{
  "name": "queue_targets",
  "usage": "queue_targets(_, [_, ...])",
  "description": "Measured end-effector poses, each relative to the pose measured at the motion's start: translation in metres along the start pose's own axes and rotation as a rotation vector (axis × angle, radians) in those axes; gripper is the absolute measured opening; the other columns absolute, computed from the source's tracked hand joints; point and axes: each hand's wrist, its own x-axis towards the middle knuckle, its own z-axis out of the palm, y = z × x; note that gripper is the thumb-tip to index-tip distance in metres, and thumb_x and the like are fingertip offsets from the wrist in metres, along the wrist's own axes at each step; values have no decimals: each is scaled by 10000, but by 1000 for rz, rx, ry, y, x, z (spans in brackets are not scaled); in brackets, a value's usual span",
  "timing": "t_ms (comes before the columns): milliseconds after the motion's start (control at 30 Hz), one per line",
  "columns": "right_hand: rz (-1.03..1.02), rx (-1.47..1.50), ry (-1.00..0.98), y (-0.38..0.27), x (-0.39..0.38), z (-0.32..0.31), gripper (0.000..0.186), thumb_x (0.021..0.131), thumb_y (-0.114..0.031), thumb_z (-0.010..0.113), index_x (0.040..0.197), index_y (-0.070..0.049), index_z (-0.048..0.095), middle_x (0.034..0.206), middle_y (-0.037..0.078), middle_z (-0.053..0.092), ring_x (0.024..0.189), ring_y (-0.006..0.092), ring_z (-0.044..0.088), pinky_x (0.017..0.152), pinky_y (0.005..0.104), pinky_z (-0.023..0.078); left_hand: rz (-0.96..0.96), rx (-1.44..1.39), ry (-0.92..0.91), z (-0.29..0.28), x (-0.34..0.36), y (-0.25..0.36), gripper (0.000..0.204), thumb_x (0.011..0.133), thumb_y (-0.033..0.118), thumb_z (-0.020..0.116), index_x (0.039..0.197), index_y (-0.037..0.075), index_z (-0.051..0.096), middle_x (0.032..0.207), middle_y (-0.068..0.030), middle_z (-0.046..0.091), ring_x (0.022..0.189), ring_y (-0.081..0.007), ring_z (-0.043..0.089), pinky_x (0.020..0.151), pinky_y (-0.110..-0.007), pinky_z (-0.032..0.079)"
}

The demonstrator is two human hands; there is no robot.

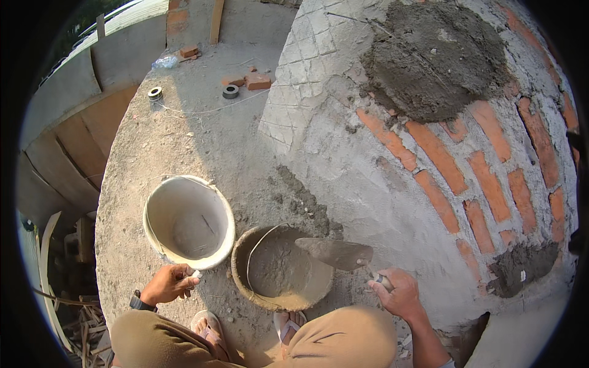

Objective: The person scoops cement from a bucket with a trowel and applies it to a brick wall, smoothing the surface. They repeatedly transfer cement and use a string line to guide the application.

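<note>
My right hand (400, 293) is closed round the handle of a trowel (334, 253). Its grey, mortar-smeared blade reaches over the right rim of a bucket of wet grey mortar (238, 273). My left hand (170, 284) is closed, with a small white piece at its fingertips that I cannot make out. It is just below the near rim of a pale bucket (228, 236), which has a wire handle and a grey film inside. To the right, a brick wall (435, 156) carries a thick patch of dark wet mortar (438, 61) and a smaller patch (524, 268) lower down.
Two tape-like rolls, one pale (155, 94) and one dark (230, 91), lie ahead with a string between them. Broken bricks (257, 81) and crumpled plastic (165, 62) are farther off. The ledge drops at the left, above scrap wood (92, 331). Spilled mortar (304, 199) runs along the wall's foot.
</note>
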Motion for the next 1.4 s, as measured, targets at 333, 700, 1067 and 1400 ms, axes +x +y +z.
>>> queue_targets(333, [-93, -141, -43, -72, 61, -37, 242, 817, -216, 836, 930, -33, 727, 831, 148, 702, 768, 349, 688, 688, 436, 521, 21, 627, 35, 3, -6, -87, 613, 929, 595, 712, 1241, 68, 741, 1098, -207, 753, 1027, -298, 739, 848, -435, 572])
queue_targets(700, [-254, -321, -69, -154, 123, -70, 264, 812, -262, 842, 939, -54, 740, 820, 116, 708, 743, 304, 678, 671, 416, 505, 167, -704, 714, -77, 85, -31, 571, 901, 104, 653, 1460, 19, 573, 1254, -153, 698, 1123, -198, 678, 957, -326, 545])
queue_targets(1067, [-620, -599, -359, -280, 220, 66, 177, 926, -165, 693, 859, -8, 742, 784, 149, 730, 734, 281, 754, 636, 397, 596, 368, 117, 914, -78, 49, 38, 679, 752, -67, 437, 1398, 15, 629, 1176, -216, 749, 1081, -289, 736, 969, -379, 570])
queue_targets(1400, [-759, -785, -157, -304, 225, 167, 192, 843, -106, 727, 968, 32, 774, 955, 196, 708, 871, 301, 740, 678, 468, 607, 460, -130, 1003, -82, 62, 9, 672, 769, -37, 471, 1427, -16, 604, 1019, -130, 756, 771, -166, 699, 707, -289, 571])
